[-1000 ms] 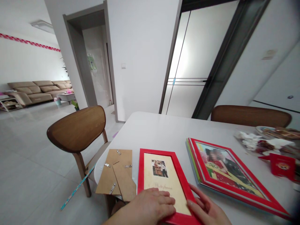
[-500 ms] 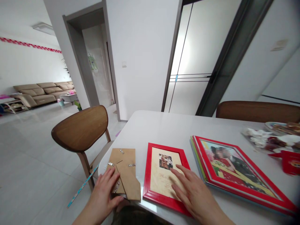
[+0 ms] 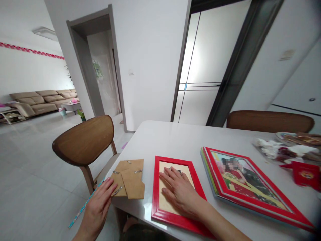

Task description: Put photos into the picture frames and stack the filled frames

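My right hand (image 3: 178, 190) lies with fingers spread on the cream print inside a red picture frame (image 3: 157, 187), covering most of the small photo on it. To the left, my left hand (image 3: 100, 201) rests its outstretched fingers on the left edge of a brown frame backing board (image 3: 134, 177); its thumb is hidden. Several small metal clips sit on the board, which has a stand flap. The board lies on the white table (image 3: 173, 139), near its corner.
A stack of frames (image 3: 248, 180) with a couple's picture on top lies at right. Beyond it are a red packet (image 3: 306, 174) and crumpled white tissue (image 3: 269, 149). A wooden chair (image 3: 85, 140) stands left, another (image 3: 269, 121) behind. A blue patterned strip (image 3: 80, 214) slants beside the table.
My right hand has come down onto the print and shifted left over the photo. My left hand has moved left to the board's edge, and the board's near end sits farther from me.
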### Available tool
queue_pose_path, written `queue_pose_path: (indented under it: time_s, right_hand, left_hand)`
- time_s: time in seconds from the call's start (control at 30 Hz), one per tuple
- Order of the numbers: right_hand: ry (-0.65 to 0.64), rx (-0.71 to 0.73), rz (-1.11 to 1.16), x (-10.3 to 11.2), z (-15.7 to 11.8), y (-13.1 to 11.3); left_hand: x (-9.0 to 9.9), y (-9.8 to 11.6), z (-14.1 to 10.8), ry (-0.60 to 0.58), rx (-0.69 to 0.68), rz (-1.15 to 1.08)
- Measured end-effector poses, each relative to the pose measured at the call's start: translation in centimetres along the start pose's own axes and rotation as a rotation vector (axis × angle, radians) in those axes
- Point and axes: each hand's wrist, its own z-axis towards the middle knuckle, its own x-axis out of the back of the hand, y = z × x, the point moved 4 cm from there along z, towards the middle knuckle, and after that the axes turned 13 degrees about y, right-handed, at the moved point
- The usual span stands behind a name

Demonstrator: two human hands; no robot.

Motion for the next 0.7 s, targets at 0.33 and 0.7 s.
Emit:
queue_pose_path:
  time_s: [0.33, 0.7]
  right_hand:
    - [0.207, -0.555, 0.784, 2.8, -2.9, 2.4]
    - [0.221, -0.332, -0.022, 3.3, -4.1, 4.3]
  left_hand:
    - [-4.9, 11.5, 4.0, -0.051, -0.107, -0.244]
    - [-8.7, 14.9, 4.6, -0.498, 0.040, -0.339]
